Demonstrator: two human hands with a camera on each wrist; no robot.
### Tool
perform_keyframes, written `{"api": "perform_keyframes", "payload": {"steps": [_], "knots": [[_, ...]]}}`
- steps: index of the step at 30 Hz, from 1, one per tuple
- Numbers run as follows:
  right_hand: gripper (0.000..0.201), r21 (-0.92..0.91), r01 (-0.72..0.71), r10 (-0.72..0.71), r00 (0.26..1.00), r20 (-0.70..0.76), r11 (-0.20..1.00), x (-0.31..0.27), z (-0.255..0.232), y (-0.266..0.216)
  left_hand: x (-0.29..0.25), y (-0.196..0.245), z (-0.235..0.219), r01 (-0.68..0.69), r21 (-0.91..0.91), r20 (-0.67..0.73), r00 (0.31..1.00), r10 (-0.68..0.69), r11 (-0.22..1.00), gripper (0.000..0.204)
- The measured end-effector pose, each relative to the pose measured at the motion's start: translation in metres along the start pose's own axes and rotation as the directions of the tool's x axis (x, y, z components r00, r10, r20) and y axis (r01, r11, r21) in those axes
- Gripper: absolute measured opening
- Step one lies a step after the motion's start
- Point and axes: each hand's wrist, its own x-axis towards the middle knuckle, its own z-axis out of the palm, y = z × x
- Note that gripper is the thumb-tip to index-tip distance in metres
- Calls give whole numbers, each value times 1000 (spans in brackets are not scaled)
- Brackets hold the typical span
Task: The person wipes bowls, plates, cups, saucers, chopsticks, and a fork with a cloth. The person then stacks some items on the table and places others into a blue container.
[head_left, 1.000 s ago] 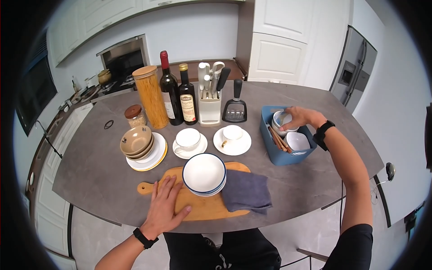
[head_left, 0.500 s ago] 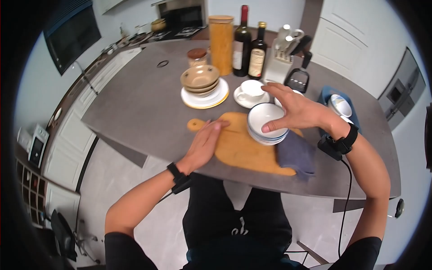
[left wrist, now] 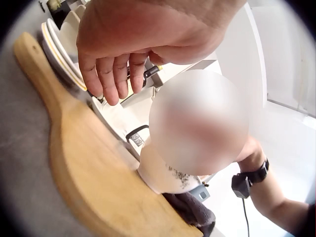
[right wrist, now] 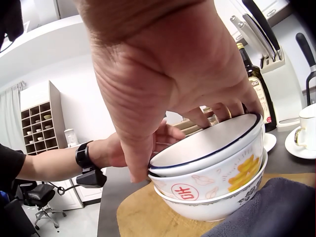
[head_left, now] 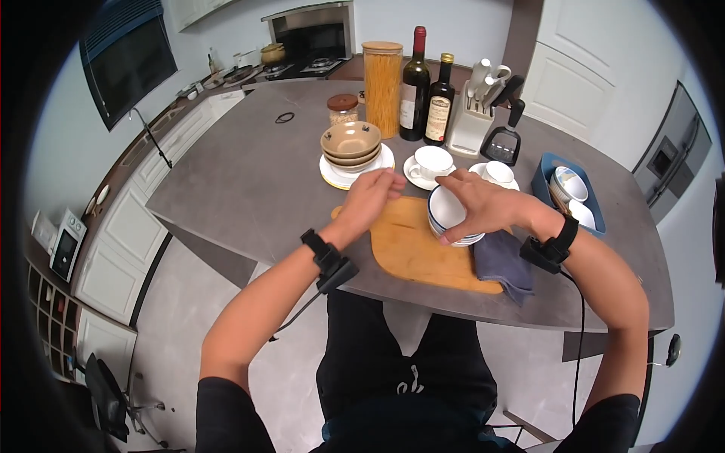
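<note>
My right hand (head_left: 483,200) grips the blue-rimmed top bowl (head_left: 444,205) of a white stack, thumb at the near rim and fingers over the far side. In the right wrist view the top bowl (right wrist: 212,143) tilts, and a lower bowl (right wrist: 212,210) with a dark floral band sits beneath it. The stack stands on a wooden cutting board (head_left: 415,253), beside a folded dark cloth (head_left: 502,260). Above the board's handle end hovers my left hand (head_left: 368,198), fingers loosely bent with nothing in them; the left wrist view shows this hand (left wrist: 153,39) over the board too.
Brown bowls (head_left: 351,138) on plates (head_left: 330,178) stand at left. Behind the board are two cups with saucers, a pasta canister (head_left: 383,94), two bottles, a knife block (head_left: 467,136) and a black-handled tool (head_left: 501,143). A blue basket (head_left: 539,181) holding bowls is at right.
The right hand came from the blue basket to the stacked bowls and now grips the top one, which tilts. My left hand has lifted off the board. The head view swung left.
</note>
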Motion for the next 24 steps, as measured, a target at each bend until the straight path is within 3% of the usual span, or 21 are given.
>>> {"api": "perform_keyframes", "payload": {"steps": [2, 4, 6, 10, 12, 13, 14, 16, 20, 22, 24], "knots": [[114, -9, -14, 14, 999, -30, 1000, -1, 1, -3, 21, 3, 7, -110, 74, 59, 993, 106, 991, 44], [111, -4, -20, 20, 998, -68, 1000, -2, 2, -4, 33, -1, 19, -130, 96, 64, 990, 125, 987, 39], [111, 1, -5, 5, 994, -112, 1000, -4, 3, -3, 43, -11, 29, -13, -8, 27, 1000, 13, 1000, 41], [106, 77, 46, -30, 980, -197, 996, -11, 2, 4, 60, -50, 37, -1, -9, 10, 1000, 1, 1000, 38], [104, 103, 41, -16, 972, -234, 994, -27, -11, 4, 66, -60, 36, 82, -101, -2, 997, -83, 992, 38], [101, 134, 10, 22, 971, -238, 991, -38, -20, 3, 65, -61, 34, 69, -77, 4, 998, -69, 995, 39], [100, 142, 60, -10, 943, -332, 988, -44, -19, 20, 58, -53, 35, 40, -56, 16, 999, -39, 998, 39], [100, 161, 24, 48, 902, -428, 987, -61, -28, 51, 52, -46, 36, 12, -51, 9, 1000, -11, 999, 39], [106, 204, -271, 339, 784, -520, 941, -92, -48, 136, 49, -46, 29, 0, -149, 27, 1000, 4, 989, 38], [107, 134, -428, 425, 715, -555, 894, -105, -56, 180, 49, -45, 27, -3, -170, 21, 1000, 7, 985, 37], [110, 79, -505, 461, 698, -548, 859, -113, -57, 228, 49, -43, 26, 9, -160, 5, 1000, -8, 987, 37]]}}
